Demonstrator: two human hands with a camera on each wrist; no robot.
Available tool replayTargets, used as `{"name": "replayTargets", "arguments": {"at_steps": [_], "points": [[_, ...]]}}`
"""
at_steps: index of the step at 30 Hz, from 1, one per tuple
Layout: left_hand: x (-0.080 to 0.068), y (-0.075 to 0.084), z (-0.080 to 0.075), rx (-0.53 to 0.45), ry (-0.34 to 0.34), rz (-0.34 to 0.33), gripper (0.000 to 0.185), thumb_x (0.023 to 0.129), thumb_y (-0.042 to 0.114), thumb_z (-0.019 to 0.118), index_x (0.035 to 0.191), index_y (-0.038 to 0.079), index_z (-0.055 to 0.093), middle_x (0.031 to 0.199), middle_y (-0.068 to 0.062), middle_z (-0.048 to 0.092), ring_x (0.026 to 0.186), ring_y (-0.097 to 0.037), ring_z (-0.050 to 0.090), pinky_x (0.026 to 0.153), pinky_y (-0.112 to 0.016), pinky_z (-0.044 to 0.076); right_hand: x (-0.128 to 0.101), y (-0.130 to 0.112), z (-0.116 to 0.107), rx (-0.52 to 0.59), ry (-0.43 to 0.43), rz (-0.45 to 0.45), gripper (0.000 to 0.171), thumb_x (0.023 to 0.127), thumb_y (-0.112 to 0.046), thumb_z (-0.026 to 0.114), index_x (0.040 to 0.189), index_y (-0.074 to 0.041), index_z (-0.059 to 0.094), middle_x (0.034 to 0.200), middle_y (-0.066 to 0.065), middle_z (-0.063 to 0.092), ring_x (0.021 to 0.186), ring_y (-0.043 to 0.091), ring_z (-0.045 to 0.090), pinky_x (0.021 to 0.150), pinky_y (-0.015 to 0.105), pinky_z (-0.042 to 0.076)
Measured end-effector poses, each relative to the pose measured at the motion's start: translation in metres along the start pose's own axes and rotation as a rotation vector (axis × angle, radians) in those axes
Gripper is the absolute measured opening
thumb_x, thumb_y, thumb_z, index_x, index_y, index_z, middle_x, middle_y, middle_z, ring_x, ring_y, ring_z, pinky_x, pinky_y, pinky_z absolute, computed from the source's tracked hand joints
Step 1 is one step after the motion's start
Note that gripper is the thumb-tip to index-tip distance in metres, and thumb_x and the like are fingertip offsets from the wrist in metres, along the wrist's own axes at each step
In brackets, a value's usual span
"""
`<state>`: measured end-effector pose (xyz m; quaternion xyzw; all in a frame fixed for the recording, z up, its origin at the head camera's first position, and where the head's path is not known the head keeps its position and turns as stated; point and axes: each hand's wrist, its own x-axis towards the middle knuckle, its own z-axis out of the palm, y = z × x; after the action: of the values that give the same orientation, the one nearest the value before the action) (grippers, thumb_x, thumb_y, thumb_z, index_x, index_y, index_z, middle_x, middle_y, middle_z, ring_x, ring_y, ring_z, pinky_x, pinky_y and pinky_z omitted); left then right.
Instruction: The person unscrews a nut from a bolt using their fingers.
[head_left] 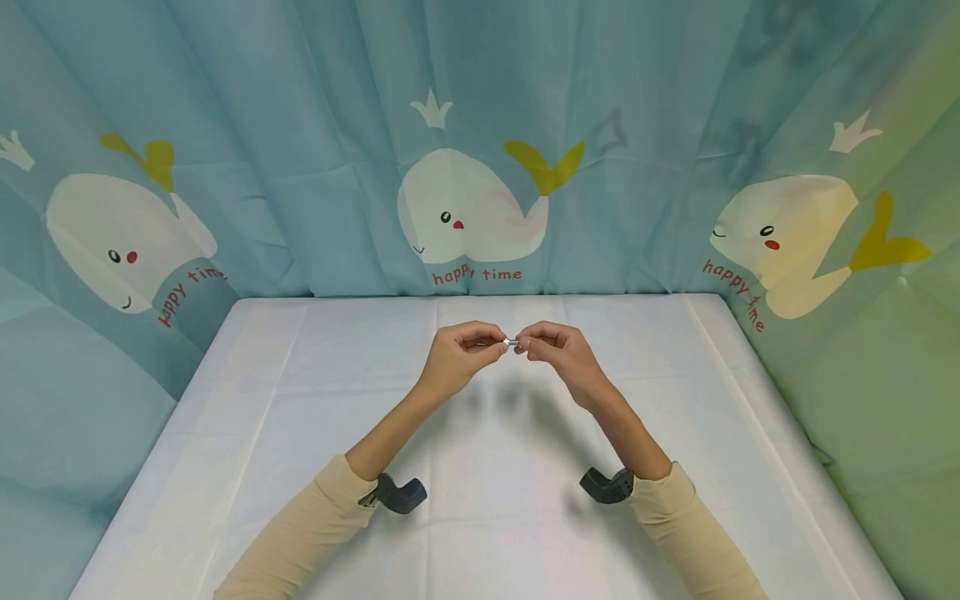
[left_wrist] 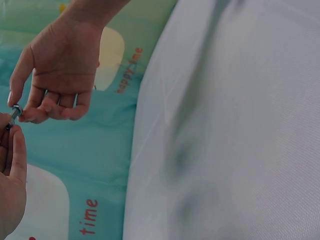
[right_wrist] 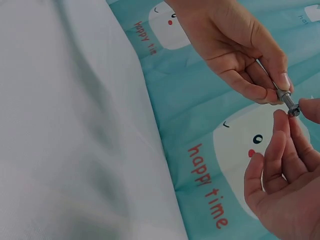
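Observation:
Above the middle of the white table [head_left: 300, 433] both hands meet around a small metal bolt [head_left: 512, 342]. My left hand [head_left: 501, 344] pinches one end of the bolt between thumb and forefinger, its other fingers curled. My right hand [head_left: 523, 343] pinches the other end. In the right wrist view the left hand [right_wrist: 280, 92] holds the bolt [right_wrist: 286, 97] by its shank, and the right hand [right_wrist: 296, 111] has thumb and fingertip on a dark nut [right_wrist: 294, 111] at the bolt's tip. In the left wrist view the bolt [left_wrist: 14, 113] shows between the two hands at the left edge.
A white cloth covers the table. A teal curtain [head_left: 480, 125] printed with white whales hangs close behind it and along both sides. Dark wrist cameras [head_left: 401, 493] [head_left: 607, 486] sit on both cream sleeves.

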<state>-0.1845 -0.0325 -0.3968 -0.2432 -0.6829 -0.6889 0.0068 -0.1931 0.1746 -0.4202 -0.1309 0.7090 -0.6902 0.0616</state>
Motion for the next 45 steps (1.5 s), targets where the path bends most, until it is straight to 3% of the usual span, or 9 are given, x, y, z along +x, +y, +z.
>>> {"name": "replayTargets", "arguments": {"at_steps": [7, 16, 21, 26, 31, 40, 45], "points": [[0.0004, -0.0009, 0.0005, -0.001, 0.004, 0.000, 0.011, 0.087, -0.011, 0.070, 0.097, -0.015, 0.069, 0.092, -0.018, 0.071, 0.080, -0.012, 0.067, 0.074, -0.026, 0.058, -0.0009, 0.0004, -0.0007, 0.053, -0.004, -0.030, 0.018, 0.092, 0.000, 0.063, 0.108, 0.010, 0.065, 0.091, 0.001, 0.071, 0.090, 0.016, 0.067, 0.088, 0.034, 0.054], [0.0000, -0.0019, 0.0015, -0.004, 0.007, -0.005, 0.010, 0.087, -0.011, 0.069, 0.097, -0.014, 0.070, 0.092, -0.016, 0.071, 0.080, -0.010, 0.067, 0.076, -0.026, 0.058, -0.0023, -0.0005, -0.0006, 0.048, -0.023, -0.083, 0.016, 0.090, 0.005, 0.066, 0.106, 0.007, 0.064, 0.094, 0.001, 0.067, 0.085, 0.014, 0.063, 0.079, 0.026, 0.054], [-0.0004, -0.0021, 0.0017, -0.014, 0.009, -0.019, 0.010, 0.087, -0.012, 0.069, 0.097, -0.015, 0.069, 0.092, -0.017, 0.071, 0.080, -0.011, 0.067, 0.076, -0.026, 0.058, -0.0025, 0.0007, -0.0009, 0.038, -0.038, -0.094, 0.021, 0.091, 0.005, 0.065, 0.110, 0.011, 0.060, 0.098, 0.002, 0.065, 0.083, 0.015, 0.062, 0.078, 0.026, 0.053], [0.0002, -0.0014, 0.0023, -0.015, 0.012, -0.017, 0.010, 0.087, -0.012, 0.069, 0.097, -0.016, 0.069, 0.091, -0.017, 0.071, 0.080, -0.010, 0.067, 0.076, -0.026, 0.058, -0.0021, 0.0006, -0.0017, 0.030, -0.022, -0.053, 0.026, 0.094, -0.004, 0.064, 0.117, 0.007, 0.061, 0.102, 0.004, 0.065, 0.080, 0.015, 0.060, 0.077, 0.027, 0.054], [0.0004, -0.0008, 0.0028, -0.013, 0.006, -0.006, 0.010, 0.087, -0.012, 0.068, 0.097, -0.015, 0.069, 0.093, -0.017, 0.071, 0.081, -0.010, 0.067, 0.077, -0.028, 0.059, -0.0019, -0.0013, -0.0016, 0.003, 0.023, 0.009, 0.024, 0.095, -0.015, 0.065, 0.109, 0.005, 0.067, 0.092, 0.004, 0.068, 0.079, 0.019, 0.057, 0.079, 0.029, 0.054], [-0.0001, -0.0015, 0.0024, -0.009, -0.001, -0.001, 0.009, 0.088, -0.012, 0.068, 0.097, -0.015, 0.069, 0.092, -0.018, 0.071, 0.085, -0.039, 0.068, 0.077, -0.028, 0.059, -0.0020, -0.0004, -0.0010, -0.008, 0.015, -0.014, 0.017, 0.093, -0.007, 0.063, 0.104, 0.005, 0.068, 0.087, 0.002, 0.069, 0.084, 0.017, 0.061, 0.082, 0.030, 0.054], [-0.0003, -0.0013, 0.0021, 0.002, -0.001, -0.001, 0.010, 0.088, -0.012, 0.068, 0.097, -0.015, 0.069, 0.093, -0.020, 0.070, 0.082, -0.018, 0.069, 0.077, -0.027, 0.058, -0.0031, -0.0015, -0.0007, -0.008, -0.004, -0.052, 0.015, 0.092, -0.002, 0.066, 0.106, 0.004, 0.067, 0.093, 0.002, 0.068, 0.086, 0.019, 0.062, 0.079, 0.028, 0.054]]}}
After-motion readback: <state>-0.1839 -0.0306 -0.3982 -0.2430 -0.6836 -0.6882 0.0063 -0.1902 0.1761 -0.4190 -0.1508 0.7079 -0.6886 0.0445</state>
